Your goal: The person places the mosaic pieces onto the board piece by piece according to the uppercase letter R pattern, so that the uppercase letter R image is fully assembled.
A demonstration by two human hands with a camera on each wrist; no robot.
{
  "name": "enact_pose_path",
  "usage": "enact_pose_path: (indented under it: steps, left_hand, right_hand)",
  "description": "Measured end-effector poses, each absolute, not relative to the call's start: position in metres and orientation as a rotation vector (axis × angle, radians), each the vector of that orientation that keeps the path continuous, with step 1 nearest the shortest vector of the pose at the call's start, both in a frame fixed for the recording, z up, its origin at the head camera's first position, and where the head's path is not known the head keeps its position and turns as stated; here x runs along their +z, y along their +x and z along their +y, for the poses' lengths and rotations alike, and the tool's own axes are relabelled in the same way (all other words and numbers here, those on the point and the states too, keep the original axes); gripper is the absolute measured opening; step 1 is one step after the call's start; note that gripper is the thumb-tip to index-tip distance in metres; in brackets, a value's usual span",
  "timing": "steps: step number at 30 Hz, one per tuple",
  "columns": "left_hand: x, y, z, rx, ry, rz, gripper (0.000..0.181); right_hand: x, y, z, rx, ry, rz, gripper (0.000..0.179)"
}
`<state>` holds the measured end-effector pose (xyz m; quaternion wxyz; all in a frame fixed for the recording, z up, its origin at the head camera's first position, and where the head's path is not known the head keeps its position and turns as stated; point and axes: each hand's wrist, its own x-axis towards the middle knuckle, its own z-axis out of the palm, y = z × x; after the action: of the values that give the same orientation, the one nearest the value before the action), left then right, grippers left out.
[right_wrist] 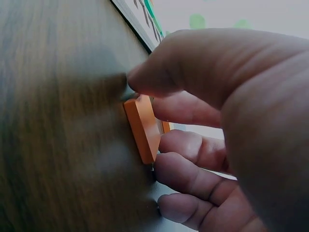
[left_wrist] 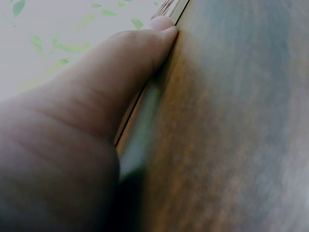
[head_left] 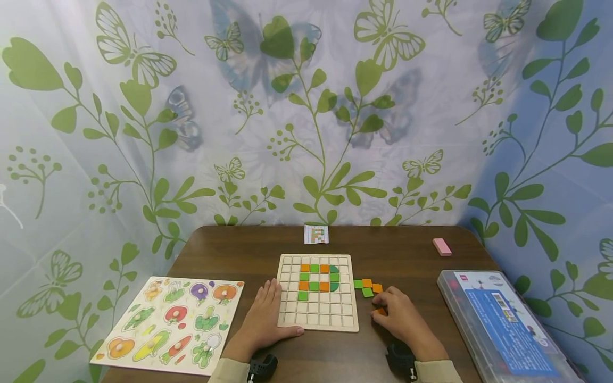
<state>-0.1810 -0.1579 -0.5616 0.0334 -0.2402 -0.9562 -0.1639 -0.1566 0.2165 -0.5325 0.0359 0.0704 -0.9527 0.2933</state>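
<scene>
My left hand point(head_left: 262, 319) lies along the left side of a square wooden grid board point(head_left: 330, 320), fingers straight, with the thumb at its lower edge. Orange and green square tiles, plus two rounded dark green pieces, form a P-like loop on the board. To the right of it, my right hand point(head_left: 403, 314) pinches an orange square tile point(right_wrist: 143, 130) between thumb and fingers, low over the tabletop. Just beyond those fingers lie loose tiles, two green point(head_left: 367, 292) and two orange point(head_left: 377, 288).
A small card point(head_left: 316, 234) with a coloured grid pattern lies behind the board. On the left is a vegetable knob puzzle point(head_left: 139, 364). A pink block point(head_left: 441, 247) sits at the back right, and a clear plastic case point(head_left: 507, 324) lies along the right side.
</scene>
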Motion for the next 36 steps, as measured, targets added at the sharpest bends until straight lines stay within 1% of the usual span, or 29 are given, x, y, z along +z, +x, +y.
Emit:
enact_pose_path:
  steps: [12,36]
  left_hand:
    - [-0.5628,-0.1832,-0.1581,-0.485,-0.724,-2.953,0.134]
    - [-0.5637,-0.1819,-0.1584,-0.511,-0.735,-2.941,0.133]
  right_hand:
    - [-0.5317,-0.1579,0.2159,0.885,0.243,-2.922,0.017]
    - [-0.5347,-0.1584,0.2103,0.950,0.292,-2.817,0.022]
